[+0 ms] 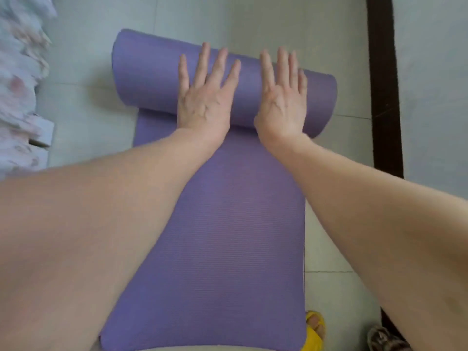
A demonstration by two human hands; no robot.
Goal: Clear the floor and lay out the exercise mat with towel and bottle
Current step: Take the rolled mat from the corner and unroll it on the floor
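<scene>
Purple exercise mat (pixel 222 224): partly unrolled on the floor (pixel 253 24), ribbed foam surface, flat section running from the bottom edge of view up to a rolled section at the far end. Roll lies crosswise, slightly skewed, its left end farther off than its right, and overhangs the flat section on both sides.

Left hand (pixel 205 97): flat, palm down, fingers spread, resting on top of the roll, left of centre. Right hand (pixel 282 97): likewise flat, palm down, fingers together and extended, on the roll right of centre. Neither hand closed around anything; both pressed open on the mat. Both forearms bare, extending over the flat section.

Floor: pale grey-green tiles w/ thin grout lines, visible on all sides of the mat. Left of mat, at the frame edge: pale cloth w/ faded pink floral print (pixel 20 84), blurred; cannot tell what item it is. Right of mat: dark brown strip (pixel 383 84) running roughly parallel to the mat's long side, more pale surface beyond it. By mat's near right corner: foot in a yellow open-toe slipper (pixel 314 330), just beside the mat edge. Further right of mat, at bottom edge: another shoe-like item (pixel 382 338), grey, blurred, type unclear.
</scene>
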